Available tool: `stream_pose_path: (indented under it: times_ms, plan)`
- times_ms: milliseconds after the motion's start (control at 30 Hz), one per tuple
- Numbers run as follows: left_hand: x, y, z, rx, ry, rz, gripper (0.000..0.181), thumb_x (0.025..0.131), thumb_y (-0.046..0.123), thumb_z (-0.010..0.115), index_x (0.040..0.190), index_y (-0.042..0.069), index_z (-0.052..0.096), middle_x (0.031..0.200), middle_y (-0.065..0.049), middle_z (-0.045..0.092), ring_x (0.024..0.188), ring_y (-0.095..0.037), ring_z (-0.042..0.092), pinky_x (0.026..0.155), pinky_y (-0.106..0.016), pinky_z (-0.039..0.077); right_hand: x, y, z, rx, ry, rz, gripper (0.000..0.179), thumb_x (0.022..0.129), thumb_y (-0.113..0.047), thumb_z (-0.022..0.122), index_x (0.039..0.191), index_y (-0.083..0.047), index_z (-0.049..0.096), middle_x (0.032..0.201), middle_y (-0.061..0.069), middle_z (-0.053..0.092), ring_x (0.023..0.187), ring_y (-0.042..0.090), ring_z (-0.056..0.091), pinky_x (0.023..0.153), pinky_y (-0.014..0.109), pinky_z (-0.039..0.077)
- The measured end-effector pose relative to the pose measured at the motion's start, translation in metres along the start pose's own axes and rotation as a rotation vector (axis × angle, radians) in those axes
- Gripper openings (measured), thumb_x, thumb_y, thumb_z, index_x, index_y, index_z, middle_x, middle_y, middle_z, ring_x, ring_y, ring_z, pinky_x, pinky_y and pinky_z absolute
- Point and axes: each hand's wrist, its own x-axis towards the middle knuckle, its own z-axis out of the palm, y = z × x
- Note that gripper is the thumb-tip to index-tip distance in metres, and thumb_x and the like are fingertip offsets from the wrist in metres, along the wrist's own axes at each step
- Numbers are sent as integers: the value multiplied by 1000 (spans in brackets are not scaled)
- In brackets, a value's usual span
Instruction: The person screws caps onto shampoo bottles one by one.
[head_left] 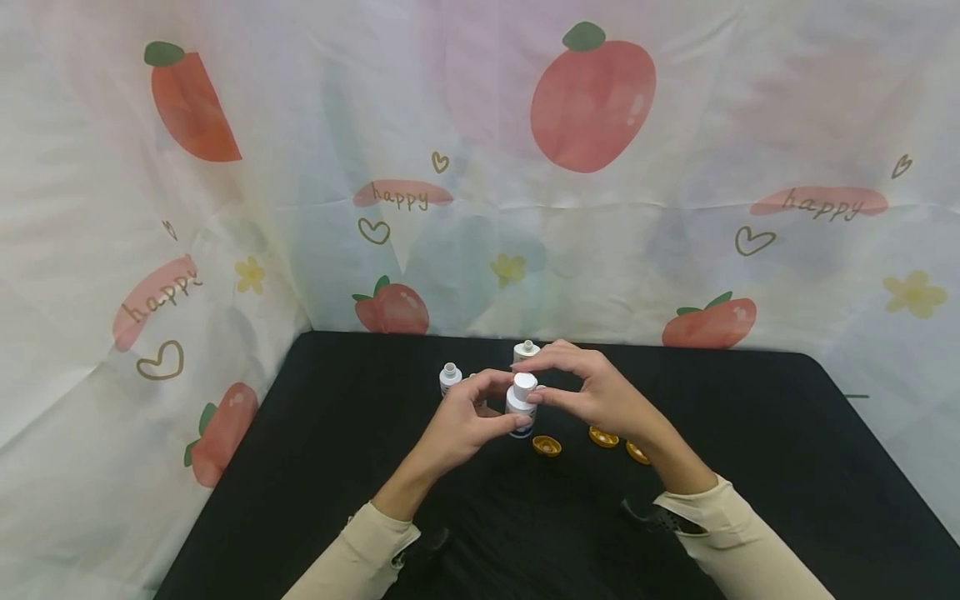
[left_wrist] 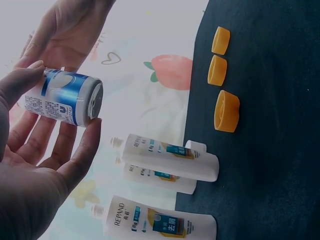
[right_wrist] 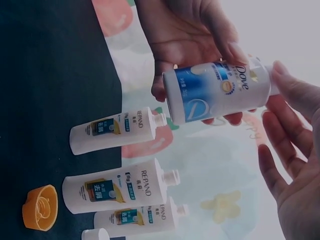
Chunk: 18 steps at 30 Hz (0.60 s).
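My left hand [head_left: 467, 423] grips a small white and blue Dove bottle [head_left: 519, 406], fingers and thumb around its body, above the black table. In the right wrist view the bottle [right_wrist: 215, 92] lies across the picture with its label showing. My right hand [head_left: 600, 390] pinches the white cap [head_left: 525, 381] at its top between thumb and fingers. Behind the hands stand white REPAND bottles with bare narrow necks: one bottle [head_left: 450, 377] to the left, another bottle [head_left: 527, 351] farther back. The left wrist view shows three, including the nearest bottle [left_wrist: 160, 220].
Three orange caps lie on the table near my right forearm: one cap [head_left: 547, 447], a second cap [head_left: 603, 437] and a third cap [head_left: 637, 452]. A small white piece [left_wrist: 196, 146] is beside the REPAND bottles. A printed cloth [head_left: 480, 167] hangs behind the black table [head_left: 360, 400].
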Motion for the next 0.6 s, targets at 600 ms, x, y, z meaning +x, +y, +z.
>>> stream_pose_path:
  times_ms: [600]
  plan:
    - [0, -3, 0, -25, 5, 12, 44, 89, 9, 79, 129, 9, 64, 116, -9, 69, 103, -25, 67, 79, -33, 60, -1, -3, 7, 18, 27, 79, 41, 86, -6, 81, 122, -19, 69, 122, -4, 68, 113, 14, 61, 99, 29, 49]
